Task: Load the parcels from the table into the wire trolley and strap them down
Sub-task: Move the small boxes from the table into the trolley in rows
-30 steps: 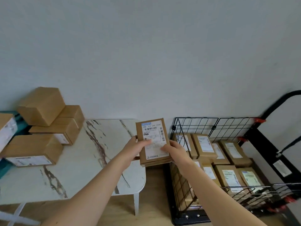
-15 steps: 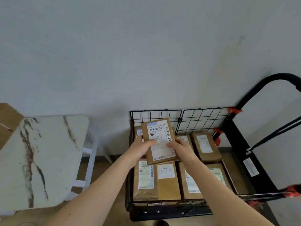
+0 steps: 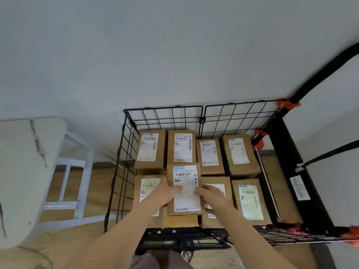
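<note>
I hold a small brown cardboard parcel (image 3: 185,189) with a white shipping label over the middle of the black wire trolley (image 3: 165,117). My left hand (image 3: 166,193) grips its left edge with the thumb on the label. On the opposite edge my right hand (image 3: 211,196) grips the same way. The parcel sits low, just above the front row of parcels. Several labelled brown parcels (image 3: 238,154) lie flat in two rows on the trolley floor. A black strap (image 3: 330,153) hangs from the trolley's right side.
The marble-topped table (image 3: 21,171) with white legs stands at the left, close to the trolley. The trolley's black handle (image 3: 322,70) rises at the upper right against a pale wall. Orange clips (image 3: 287,103) hold the wire panels. Wooden floor lies below.
I have carried the parcel from above the table edge rightwards and down into the trolley. My view has swung right, so the stacked boxes on the table have left the frame.
</note>
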### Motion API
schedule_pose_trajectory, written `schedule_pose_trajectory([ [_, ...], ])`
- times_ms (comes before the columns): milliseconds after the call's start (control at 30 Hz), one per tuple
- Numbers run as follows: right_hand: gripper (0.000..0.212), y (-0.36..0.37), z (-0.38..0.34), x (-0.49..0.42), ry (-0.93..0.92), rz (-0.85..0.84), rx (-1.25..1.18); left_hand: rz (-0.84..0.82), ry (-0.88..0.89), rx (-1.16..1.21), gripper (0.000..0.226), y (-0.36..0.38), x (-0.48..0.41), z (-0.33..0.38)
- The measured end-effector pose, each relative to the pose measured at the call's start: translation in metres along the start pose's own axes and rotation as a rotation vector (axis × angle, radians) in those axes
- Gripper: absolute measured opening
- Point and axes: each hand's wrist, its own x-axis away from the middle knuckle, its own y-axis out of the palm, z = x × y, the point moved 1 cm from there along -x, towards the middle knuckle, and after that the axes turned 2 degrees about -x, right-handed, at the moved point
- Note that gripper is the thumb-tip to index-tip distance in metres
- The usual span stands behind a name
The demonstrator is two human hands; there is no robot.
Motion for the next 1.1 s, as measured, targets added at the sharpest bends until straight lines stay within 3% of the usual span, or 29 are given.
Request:
schedule_pose_trajectory([
  [367, 0.026, -0.009, 0.018, -0.055, 0.171, -0.146, 0.020, 0.006, -0.252, -0.157, 0.050, 0.026, -0.061, -0.021],
  [500, 0.031, -0.006, 0.020, -0.067, 0.201, -0.137, 0.025, -0.021, -0.311, -0.230, 0.065, 0.029, -0.072, -0.024],
  [667, 0.033, -0.003, 0.020, -0.071, 0.229, -0.146, 0.055, -0.036, -0.363, -0.305, 0.054, 0.028, -0.078, -0.024],
  [767, 0.032, -0.003, 0.021, -0.071, 0.237, -0.140, 0.062, -0.035, -0.368, -0.300, 0.044, 0.025, -0.080, -0.020],
  [833, 0.034, -0.003, 0.020, -0.070, 0.228, -0.130, 0.089, -0.026, -0.340, -0.340, 0.012, 0.021, -0.078, -0.014],
  [933, 0.040, -0.002, 0.014, -0.065, 0.201, -0.081, 0.133, -0.032, -0.299, -0.361, 0.026, 0.013, -0.072, -0.009],
  [1000, 0.045, 0.000, 0.008, -0.059, 0.181, -0.038, 0.154, -0.061, -0.242, -0.406, 0.007, 0.003, -0.063, -0.003],
  [1100, 0.044, 0.005, -0.001, -0.048, 0.118, 0.013, 0.220, -0.109, -0.106, -0.433, 0.041, -0.015, -0.051, 0.002],
])
